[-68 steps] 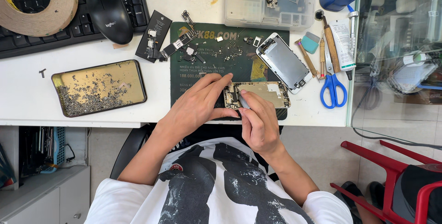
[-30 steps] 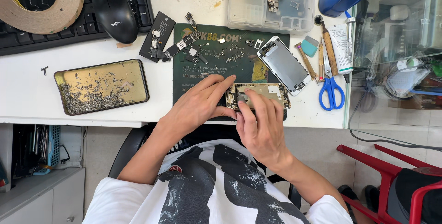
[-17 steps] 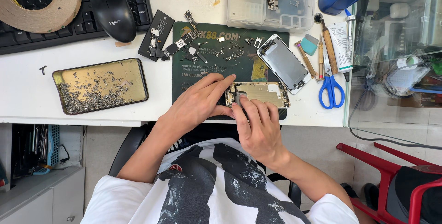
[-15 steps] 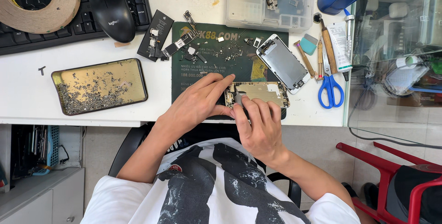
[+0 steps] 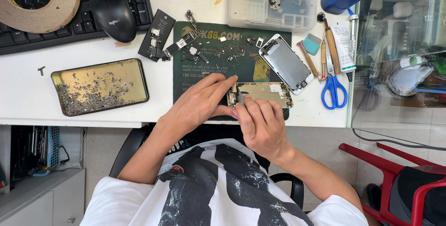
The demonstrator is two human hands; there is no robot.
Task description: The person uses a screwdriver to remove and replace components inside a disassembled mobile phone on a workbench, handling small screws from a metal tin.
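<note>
Since a moment ago, little has shifted: both hands stay on the opened phone shell (image 5: 267,93) at the near edge of the dark green mat (image 5: 211,61). Far left lies a gold tray of screws (image 5: 100,87). Next, the left hand (image 5: 202,103) pinches the shell's left end. Beside it, the right hand (image 5: 260,124) presses its curled fingertips on the shell, gripping a small dark tool (image 5: 239,97). Blue scissors (image 5: 333,89) lie further right.

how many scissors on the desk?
1. The blue-handled scissors lie on the desk's right side, beside the hand tools, right of the opened phone under both hands. More could be hidden in the clutter.
</note>
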